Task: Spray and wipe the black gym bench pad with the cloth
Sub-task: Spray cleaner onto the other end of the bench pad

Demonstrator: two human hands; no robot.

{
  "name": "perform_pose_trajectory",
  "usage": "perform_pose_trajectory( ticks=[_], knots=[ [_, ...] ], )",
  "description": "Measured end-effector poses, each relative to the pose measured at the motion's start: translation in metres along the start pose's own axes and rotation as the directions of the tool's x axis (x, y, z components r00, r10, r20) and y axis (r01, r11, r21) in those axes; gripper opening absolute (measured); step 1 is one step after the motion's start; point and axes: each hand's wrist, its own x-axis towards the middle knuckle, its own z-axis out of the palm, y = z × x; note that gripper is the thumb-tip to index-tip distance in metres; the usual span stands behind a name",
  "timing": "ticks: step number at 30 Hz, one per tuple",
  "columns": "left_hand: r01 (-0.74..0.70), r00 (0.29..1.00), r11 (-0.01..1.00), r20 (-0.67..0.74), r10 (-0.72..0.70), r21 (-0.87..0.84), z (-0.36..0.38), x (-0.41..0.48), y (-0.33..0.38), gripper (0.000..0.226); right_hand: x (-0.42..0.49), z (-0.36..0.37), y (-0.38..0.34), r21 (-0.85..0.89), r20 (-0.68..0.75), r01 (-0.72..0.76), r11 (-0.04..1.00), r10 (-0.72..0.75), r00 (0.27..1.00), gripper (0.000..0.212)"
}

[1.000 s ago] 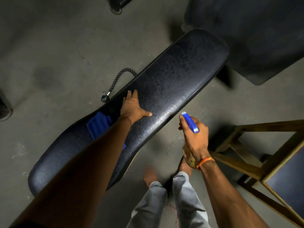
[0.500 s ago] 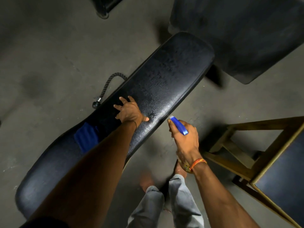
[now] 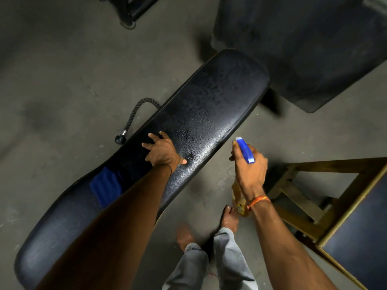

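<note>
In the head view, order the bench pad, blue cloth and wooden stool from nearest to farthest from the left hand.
1. Bench pad: the left hand rests on it.
2. Blue cloth: on the pad, lower left of the hand.
3. Wooden stool: far right, beyond the spray bottle.

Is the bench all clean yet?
Not yet. Done: spray droplets bead on the black padded gym bench. In hand: the right hand grips the blue-topped spray bottle; the left hand rests on the pad. Left: the blue cloth lies untouched on the bench, so wiping remains.
</note>
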Motion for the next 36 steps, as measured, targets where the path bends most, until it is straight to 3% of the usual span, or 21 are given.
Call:
perform_pose_trajectory(
  ticks=[4,9,12,20,30,36],
  knots=[
    [-0.006,1.0,1.0,-0.006,0.006,-0.008,0.0,0.0,0.0,0.14,0.0,0.001,0.009,0.075,-0.032,-0.024,0.997,0.026,0.999,0.047],
    [-0.012,1.0,1.0,-0.016,0.012,-0.02,0.0,0.0,-0.001,0.138,0.0,0.008,0.011,-0.065,0.139,-0.041,0.997,0.049,0.989,0.044],
    [-0.015,1.0,1.0,-0.016,0.015,-0.013,-0.001,0.0,0.0,0.139,0.008,0.01,0.003,-0.123,0.168,-0.014,0.992,0.035,0.985,0.049],
    [-0.007,1.0,1.0,-0.006,0.007,-0.004,-0.004,-0.001,0.001,0.14,0.059,-0.006,-0.027,-0.039,0.013,0.02,0.999,-0.02,1.0,0.048],
    [-0.006,1.0,1.0,-0.019,0.006,-0.012,0.001,0.005,0.0,0.141,0.084,-0.026,-0.02,0.069,-0.171,-0.061,0.996,0.072,0.983,0.046],
    [-0.015,0.999,1.0,-0.039,0.014,-0.01,0.003,0.008,-0.003,0.142,0.066,-0.023,-0.008,0.085,-0.14,-0.105,0.991,0.116,0.983,0.045]
  ],
)
